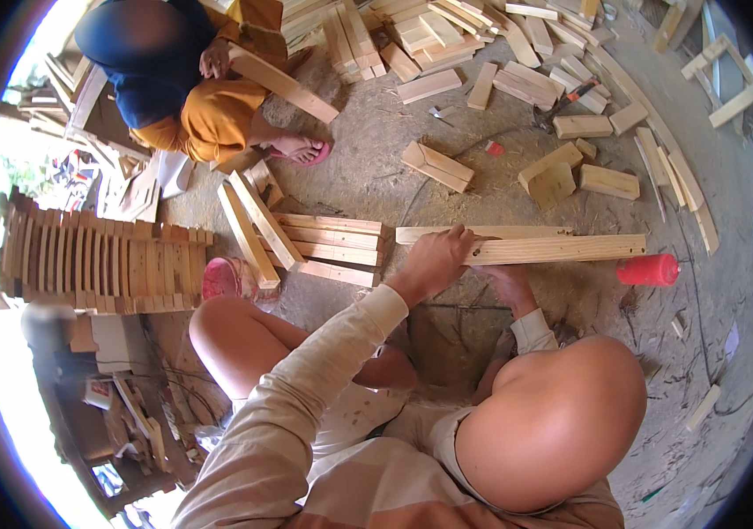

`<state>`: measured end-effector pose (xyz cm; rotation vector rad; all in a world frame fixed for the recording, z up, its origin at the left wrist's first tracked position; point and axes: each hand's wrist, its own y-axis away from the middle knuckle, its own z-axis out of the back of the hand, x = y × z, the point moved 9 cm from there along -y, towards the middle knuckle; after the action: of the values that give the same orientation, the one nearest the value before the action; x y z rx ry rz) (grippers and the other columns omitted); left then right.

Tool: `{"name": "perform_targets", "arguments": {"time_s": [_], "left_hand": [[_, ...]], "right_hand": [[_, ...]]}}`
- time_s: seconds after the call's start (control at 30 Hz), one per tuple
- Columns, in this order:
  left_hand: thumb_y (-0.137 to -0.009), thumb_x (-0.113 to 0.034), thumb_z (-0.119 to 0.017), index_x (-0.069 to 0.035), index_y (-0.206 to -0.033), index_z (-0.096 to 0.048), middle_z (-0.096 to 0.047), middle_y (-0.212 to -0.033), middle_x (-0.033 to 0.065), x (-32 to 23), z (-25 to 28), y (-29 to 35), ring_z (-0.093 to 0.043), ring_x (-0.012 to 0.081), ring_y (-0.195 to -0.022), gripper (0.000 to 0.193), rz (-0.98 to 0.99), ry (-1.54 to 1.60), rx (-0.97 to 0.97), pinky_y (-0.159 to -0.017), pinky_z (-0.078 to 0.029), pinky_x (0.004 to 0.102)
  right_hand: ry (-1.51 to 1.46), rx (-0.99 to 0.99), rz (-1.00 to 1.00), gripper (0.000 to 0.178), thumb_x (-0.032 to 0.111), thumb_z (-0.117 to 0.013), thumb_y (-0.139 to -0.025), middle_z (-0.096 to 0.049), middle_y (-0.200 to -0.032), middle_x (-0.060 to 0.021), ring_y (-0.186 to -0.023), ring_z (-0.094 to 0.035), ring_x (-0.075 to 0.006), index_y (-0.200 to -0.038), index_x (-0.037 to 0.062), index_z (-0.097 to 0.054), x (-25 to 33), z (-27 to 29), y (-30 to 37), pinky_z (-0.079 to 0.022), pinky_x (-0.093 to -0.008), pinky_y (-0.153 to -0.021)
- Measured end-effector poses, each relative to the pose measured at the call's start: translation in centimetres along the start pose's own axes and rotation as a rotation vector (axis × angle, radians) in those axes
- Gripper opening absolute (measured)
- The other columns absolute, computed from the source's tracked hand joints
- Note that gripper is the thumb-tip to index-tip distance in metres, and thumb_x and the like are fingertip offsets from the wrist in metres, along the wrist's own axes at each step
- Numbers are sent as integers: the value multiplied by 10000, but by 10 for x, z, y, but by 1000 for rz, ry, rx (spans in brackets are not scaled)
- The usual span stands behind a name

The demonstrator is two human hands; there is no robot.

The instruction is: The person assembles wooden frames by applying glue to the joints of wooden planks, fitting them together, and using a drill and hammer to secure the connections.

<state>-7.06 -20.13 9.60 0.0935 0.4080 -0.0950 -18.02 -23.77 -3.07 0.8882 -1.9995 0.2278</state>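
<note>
A long pale wooden slat (570, 249) with small dark holes near its ends is held level in front of my knees. My left hand (436, 263) is closed around its left end. Under the same slat, close beside the left, my right hand (509, 284) grips from below, its fingers partly hidden by the wood. Just behind runs a second slat (518, 232), partly covered by the held one and my left hand. A red cylinder (648, 270) lies on the floor by the held slat's right end.
Several slats (328, 238) lie side by side at left, near two crossed pieces (257, 225). Stacked wood (112, 256) stands farther left. Blocks (438, 166), a hammer (566, 101) and a cable (407, 198) lie ahead. Another person (209, 106) sits at far left holding a board (284, 84).
</note>
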Motion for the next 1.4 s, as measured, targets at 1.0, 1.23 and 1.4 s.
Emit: {"name": "perform_targets", "arguments": {"time_s": [1.0,1.23,1.4], "left_hand": [[-739,-291,-785,-180,-1028,-750,-736,-872,108,22,-13,-7,-721,347,-870,311,195,88,50,-734,-552,471],[-736,-281,-778,-183,-1011,-763,-738,-869,108,22,-14,-10,-725,340,-852,293,154,77,-13,-746,-563,462],[-726,-312,-797,-186,-1003,-774,-742,-875,102,25,-17,-11,-729,335,-857,305,172,39,-34,-748,-567,457]], "right_hand": [[1601,-678,-849,308,255,-670,-977,-671,-875,-77,-707,-633,-216,-1165,17,-617,33,247,297,-515,-384,-635],[1231,-826,-524,276,257,-649,-994,-638,-805,-55,-632,-599,-190,-1148,34,-598,85,208,335,-488,-356,-565],[984,-877,-277,254,259,-634,-1007,-614,-755,-40,-579,-575,-173,-1136,46,-585,139,155,349,-469,-336,-516]]}}
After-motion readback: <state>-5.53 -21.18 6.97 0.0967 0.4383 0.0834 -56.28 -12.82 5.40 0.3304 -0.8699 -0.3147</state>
